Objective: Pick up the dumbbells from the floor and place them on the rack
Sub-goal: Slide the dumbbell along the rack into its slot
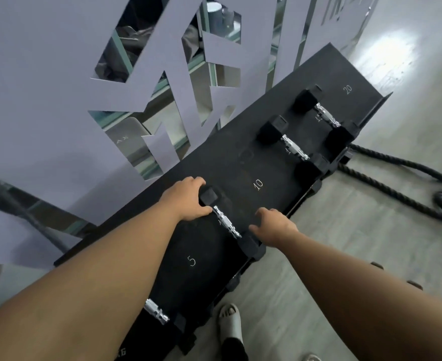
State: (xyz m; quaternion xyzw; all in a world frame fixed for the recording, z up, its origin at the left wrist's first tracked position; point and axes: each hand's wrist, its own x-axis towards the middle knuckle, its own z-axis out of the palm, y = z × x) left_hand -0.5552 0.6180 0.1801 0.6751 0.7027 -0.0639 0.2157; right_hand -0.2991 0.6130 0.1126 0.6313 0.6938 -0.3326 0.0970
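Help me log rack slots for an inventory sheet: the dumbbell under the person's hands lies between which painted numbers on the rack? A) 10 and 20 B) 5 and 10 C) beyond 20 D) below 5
B: the dumbbell under the left hand and right hand lies on the rack between the painted 5 and 10.
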